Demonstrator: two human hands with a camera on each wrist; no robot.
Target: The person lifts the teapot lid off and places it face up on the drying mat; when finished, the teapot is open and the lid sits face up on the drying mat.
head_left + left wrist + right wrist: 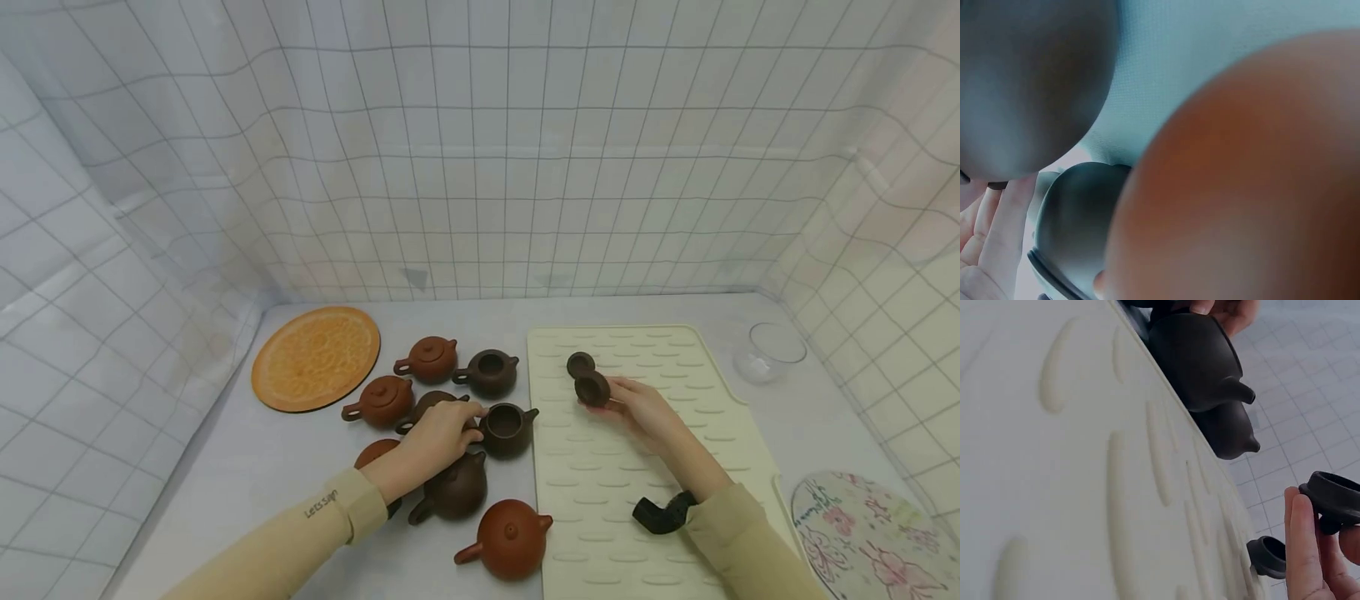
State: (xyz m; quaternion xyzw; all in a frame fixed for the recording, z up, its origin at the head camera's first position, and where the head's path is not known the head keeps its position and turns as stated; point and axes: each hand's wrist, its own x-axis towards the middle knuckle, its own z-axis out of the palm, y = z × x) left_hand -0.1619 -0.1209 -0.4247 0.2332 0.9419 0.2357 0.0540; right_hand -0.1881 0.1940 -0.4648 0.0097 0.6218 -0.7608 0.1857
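Gripping a teapot [510,443], spout [532,414] aimed right, left fingers [471,410] curl; right fingers [1303,550] pinch a knob-down lid [1335,499].

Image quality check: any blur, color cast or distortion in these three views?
Head: soft, fairly even light; grid lines on the curtain bow, lens or fabric folds, can't tell which. Left wrist: bluish cast, big reddish-brown round shape badly out of focus. Right wrist: dim; mat ridges look soft up close, dark teapot edges clearer.

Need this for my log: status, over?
Left hand grips nearer lidless teapot. Right hand holds lid, hollow side up. Second lid sits beyond, not between.
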